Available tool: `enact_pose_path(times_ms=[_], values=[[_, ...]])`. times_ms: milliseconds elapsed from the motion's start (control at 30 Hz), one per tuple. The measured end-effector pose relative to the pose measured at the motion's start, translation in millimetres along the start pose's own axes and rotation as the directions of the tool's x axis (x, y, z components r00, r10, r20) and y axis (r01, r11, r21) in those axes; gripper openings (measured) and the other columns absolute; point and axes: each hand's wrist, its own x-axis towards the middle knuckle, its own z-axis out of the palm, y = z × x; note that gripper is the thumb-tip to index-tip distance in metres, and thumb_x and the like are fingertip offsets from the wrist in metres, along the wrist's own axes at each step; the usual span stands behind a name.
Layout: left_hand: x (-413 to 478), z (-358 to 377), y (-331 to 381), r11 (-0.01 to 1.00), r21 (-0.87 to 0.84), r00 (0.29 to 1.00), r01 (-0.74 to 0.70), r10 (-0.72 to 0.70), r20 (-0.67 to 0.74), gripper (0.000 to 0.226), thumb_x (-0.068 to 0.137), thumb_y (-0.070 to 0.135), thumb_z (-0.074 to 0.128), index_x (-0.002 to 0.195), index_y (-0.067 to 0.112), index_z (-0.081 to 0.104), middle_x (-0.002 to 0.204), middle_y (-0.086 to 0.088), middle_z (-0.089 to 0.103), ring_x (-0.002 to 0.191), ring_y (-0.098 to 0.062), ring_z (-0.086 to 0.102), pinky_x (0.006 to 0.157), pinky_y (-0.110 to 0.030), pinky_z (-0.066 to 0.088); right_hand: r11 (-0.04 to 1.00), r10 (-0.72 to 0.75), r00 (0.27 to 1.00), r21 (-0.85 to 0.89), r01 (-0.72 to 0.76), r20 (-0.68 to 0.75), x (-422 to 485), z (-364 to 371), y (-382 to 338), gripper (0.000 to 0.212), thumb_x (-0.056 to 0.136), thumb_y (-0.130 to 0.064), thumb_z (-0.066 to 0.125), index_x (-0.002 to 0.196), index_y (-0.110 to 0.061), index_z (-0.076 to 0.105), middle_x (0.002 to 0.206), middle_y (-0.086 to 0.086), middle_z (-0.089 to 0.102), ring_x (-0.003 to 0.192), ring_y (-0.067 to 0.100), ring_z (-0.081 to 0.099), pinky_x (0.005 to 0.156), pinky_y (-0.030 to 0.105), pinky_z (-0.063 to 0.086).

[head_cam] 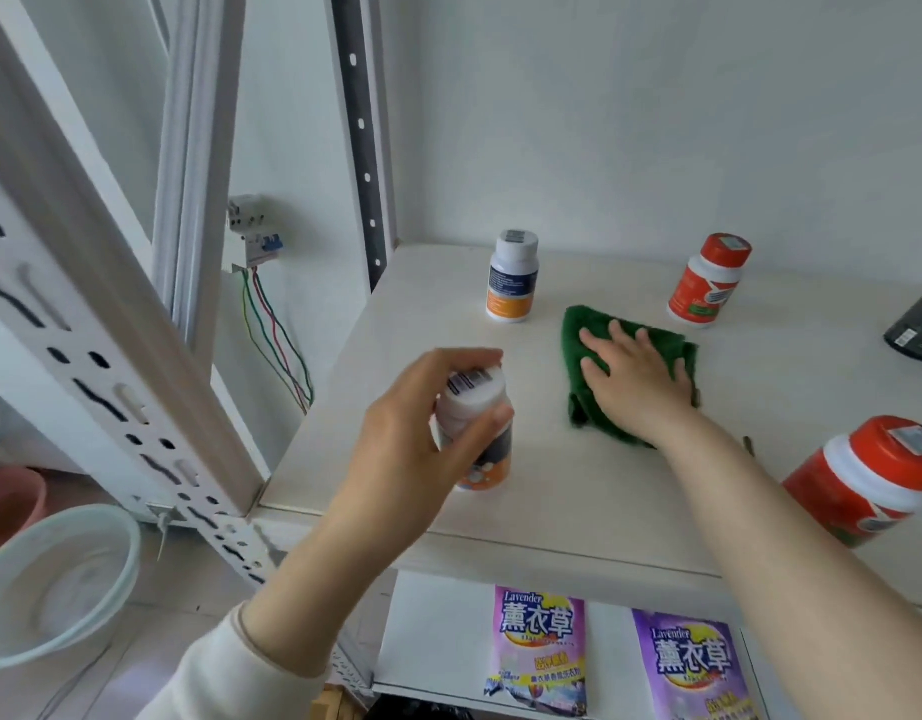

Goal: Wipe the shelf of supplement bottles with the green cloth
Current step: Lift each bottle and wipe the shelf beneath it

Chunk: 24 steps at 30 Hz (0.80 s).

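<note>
Our left hand (422, 433) reaches in from the lower left, sleeve pushed back at the forearm, wrist raised. Its fingers (469, 358) curl over the top of a white bottle (474, 428) and the thumb presses its side, near the shelf's (396, 314) front left corner. Our right hand (635, 376) lies flat, palm down, fingers spread on the green cloth (578, 330), bare forearm stretching back to the lower right.
</note>
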Motion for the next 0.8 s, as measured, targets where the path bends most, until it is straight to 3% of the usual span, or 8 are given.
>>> enact_pose_path(times_ms=[133,233,367,433,533,633,700,800], values=[[-3,7,-8,0.999,-0.018,0.998,-0.035,0.036,0.047,0.030,0.081,0.028,0.065,0.107,0.039,0.053,0.113,0.014,0.062,0.105,0.004,0.055,0.087,-0.012,0.043,0.999,0.022,1.000,-0.027,-0.022,-0.017,16,9,-5,0.048,0.096,-0.041,0.020,0.143,-0.039,0.013,0.158,-0.006,-0.003,0.145,0.021,-0.008,0.113,0.053,-0.006],[4,1,-8,0.989,-0.115,0.986,-0.092,0.107,0.128,0.036,0.083,0.048,0.052,0.117,0.037,0.051,0.124,0.014,0.057,0.118,-0.002,0.051,0.097,-0.016,0.040,1.000,0.007,0.999,-0.030,-0.008,-0.036,18,11,0,0.049,0.095,-0.042,0.021,0.143,-0.039,0.013,0.158,-0.006,-0.003,0.145,0.021,-0.007,0.113,0.053,-0.006],[59,-12,-7,0.950,-0.296,0.995,-0.096,0.089,-0.037,0.037,0.087,0.048,0.045,0.123,0.039,0.045,0.127,0.009,0.058,0.119,-0.007,0.054,0.097,-0.025,0.045,0.999,0.028,0.999,-0.026,-0.028,-0.022,41,3,-3,0.050,0.096,-0.040,0.021,0.145,-0.037,0.009,0.158,-0.004,-0.004,0.144,0.021,-0.008,0.113,0.053,-0.007],[105,-6,-10,0.986,-0.157,0.996,-0.059,0.049,-0.070,0.040,0.088,0.038,0.053,0.127,0.036,0.044,0.125,0.008,0.058,0.115,-0.006,0.056,0.096,-0.027,0.046,0.999,0.047,0.999,-0.026,-0.048,-0.018,58,-2,-6,0.051,0.096,-0.038,0.020,0.145,-0.036,0.008,0.158,-0.003,-0.005,0.144,0.022,-0.009,0.113,0.053,-0.007],[159,21,-16,0.994,0.104,0.992,0.031,-0.043,0.117,0.055,0.083,0.037,0.060,0.134,0.033,0.039,0.135,-0.001,0.048,0.119,-0.014,0.049,0.097,-0.030,0.043,0.996,0.081,0.997,-0.035,-0.082,-0.011,90,-7,-9,0.052,0.096,-0.035,0.021,0.146,-0.035,0.006,0.158,-0.003,-0.007,0.144,0.023,-0.010,0.113,0.052,-0.008],[183,45,-29,0.950,0.314,0.976,0.011,-0.079,0.205,0.046,0.082,0.039,0.062,0.125,0.031,0.049,0.119,0.002,0.054,0.094,-0.008,0.056,0.064,-0.002,0.040,0.996,0.077,0.997,-0.054,-0.077,-0.003,124,-10,-12,0.052,0.096,-0.035,0.019,0.146,-0.036,0.004,0.158,-0.003,-0.007,0.144,0.023,-0.010,0.113,0.053,-0.008],[193,47,-34,0.950,0.309,0.979,0.035,-0.095,0.183,0.032,0.083,0.035,0.063,0.113,0.027,0.057,0.098,0.007,0.054,0.076,-0.005,0.054,0.048,-0.001,0.038,0.997,0.049,0.999,-0.067,-0.049,0.002,143,-10,-15,0.051,0.096,-0.036,0.018,0.145,-0.037,0.004,0.157,-0.004,-0.007,0.144,0.023,-0.010,0.113,0.053,-0.008],[206,33,-35,0.974,0.210,0.993,0.084,-0.099,0.066,0.028,0.082,0.029,0.064,0.109,0.022,0.059,0.098,0.006,0.055,0.082,-0.011,0.055,0.054,-0.009,0.041,0.996,-0.038,0.999,-0.079,0.039,0.023,164,-9,-24,0.050,0.095,-0.037,0.018,0.144,-0.039,0.006,0.158,-0.006,-0.005,0.144,0.021,-0.008,0.113,0.053,-0.007]])
